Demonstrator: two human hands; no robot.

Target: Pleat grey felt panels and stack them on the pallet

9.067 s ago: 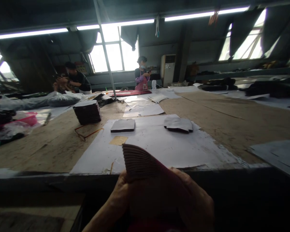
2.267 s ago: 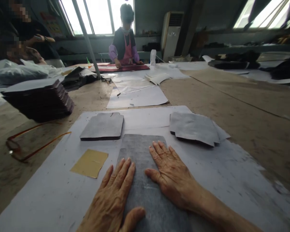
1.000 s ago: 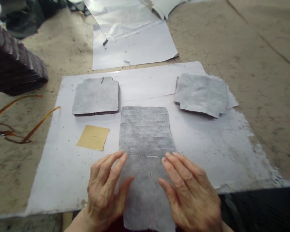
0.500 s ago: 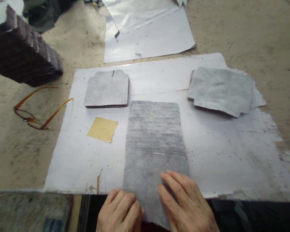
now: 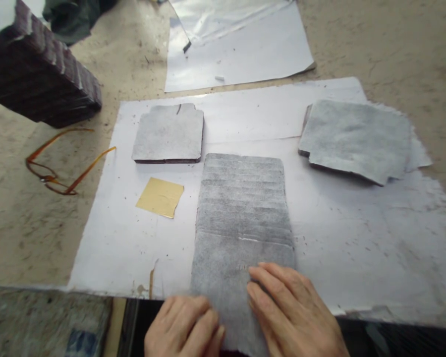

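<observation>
A long grey panel (image 5: 241,198) with a fuzzy surface lies lengthwise in front of me, its far half crossed by ridges and a crease. Its near end reaches past the table's front edge, where a bit of dark red shows beneath. Curled fingers of my left hand (image 5: 186,325) close on the panel's near left edge; the thumb side is partly hidden. My right hand (image 5: 292,307) rests on the near right part, its fingers stretched out and lying on the surface. Beyond are a stack of smaller grey pieces (image 5: 169,134) at left and another grey stack (image 5: 357,139) at right.
White paper (image 5: 338,238) covers the work surface under the pieces. A yellow square (image 5: 161,197) lies left of the panel. Eyeglasses (image 5: 59,186) and a tall dark stack (image 5: 44,69) stand farther left. More white sheets (image 5: 238,54) lie at the back.
The view has shifted slightly, so the things on the table appear a little farther right. Both hands keep nearly the same place on the panel.
</observation>
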